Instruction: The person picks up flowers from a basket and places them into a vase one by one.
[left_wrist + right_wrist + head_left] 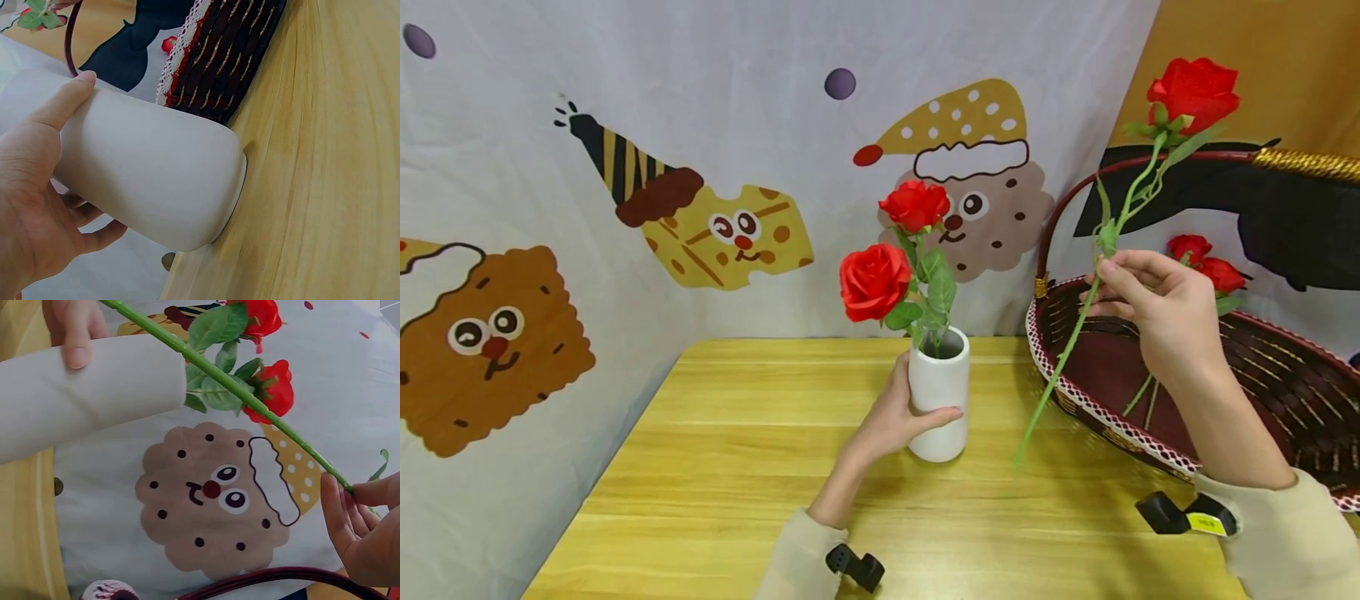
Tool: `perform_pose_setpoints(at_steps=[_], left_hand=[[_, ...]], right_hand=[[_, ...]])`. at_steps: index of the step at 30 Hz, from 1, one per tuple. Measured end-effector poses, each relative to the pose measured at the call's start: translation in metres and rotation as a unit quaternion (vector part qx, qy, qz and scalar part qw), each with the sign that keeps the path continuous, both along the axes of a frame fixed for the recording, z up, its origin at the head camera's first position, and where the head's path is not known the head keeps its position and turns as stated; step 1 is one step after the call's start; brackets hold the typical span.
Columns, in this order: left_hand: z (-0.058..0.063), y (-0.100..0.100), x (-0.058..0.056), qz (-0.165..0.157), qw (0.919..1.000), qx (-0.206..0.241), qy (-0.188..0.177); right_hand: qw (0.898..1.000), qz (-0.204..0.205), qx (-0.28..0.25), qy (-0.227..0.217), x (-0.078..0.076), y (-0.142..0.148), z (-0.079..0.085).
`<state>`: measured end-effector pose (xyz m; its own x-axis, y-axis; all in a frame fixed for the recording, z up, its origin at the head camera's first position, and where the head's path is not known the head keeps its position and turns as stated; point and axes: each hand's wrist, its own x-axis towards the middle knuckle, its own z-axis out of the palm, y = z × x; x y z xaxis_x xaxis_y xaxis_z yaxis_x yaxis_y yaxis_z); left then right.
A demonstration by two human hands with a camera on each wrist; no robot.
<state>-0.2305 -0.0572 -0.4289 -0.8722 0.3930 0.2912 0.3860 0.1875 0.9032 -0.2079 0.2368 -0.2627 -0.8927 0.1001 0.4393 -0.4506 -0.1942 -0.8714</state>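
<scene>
A white cylindrical vase (942, 400) stands on the wooden table, with two red roses (876, 282) leaning left out of its mouth. My left hand (895, 417) grips the vase from its left side, the thumb across the front. In the left wrist view the fingers (103, 237) curl behind the vase. My right hand (1172, 308) pinches the green stem of another red rose (1193, 93) between thumb and fingers. This rose is tilted, bloom up and to the right. Its stem's lower end hangs in the air right of the vase.
A dark woven basket (1123, 425) with white lace trim and a tall arched handle (1063, 208) stands at the right. More red roses (1221, 275) lie in it. The wooden table (715, 483) extends left of the vase. Behind hangs a cartoon-printed cloth (760, 100).
</scene>
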Motion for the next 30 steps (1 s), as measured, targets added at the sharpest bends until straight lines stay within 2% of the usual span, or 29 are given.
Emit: perform_pose_setpoints(at_steps=[13,22,30], left_hand=[[0.000,-0.002,0.000,-0.001,1.0000,0.002,-0.003],[0.000,-0.001,0.001,0.001,1.0000,-0.001,-0.002],[0.001,0.000,0.000,0.001,1.0000,-0.002,-0.001]], right_hand=[[0.996,-0.009,-0.074,0.058,-0.009,-0.006,0.024],[0.990,-0.067,-0.097,0.080,-0.014,-0.010,0.037],[0.982,-0.091,-0.130,0.098,-0.016,-0.011,0.047]])
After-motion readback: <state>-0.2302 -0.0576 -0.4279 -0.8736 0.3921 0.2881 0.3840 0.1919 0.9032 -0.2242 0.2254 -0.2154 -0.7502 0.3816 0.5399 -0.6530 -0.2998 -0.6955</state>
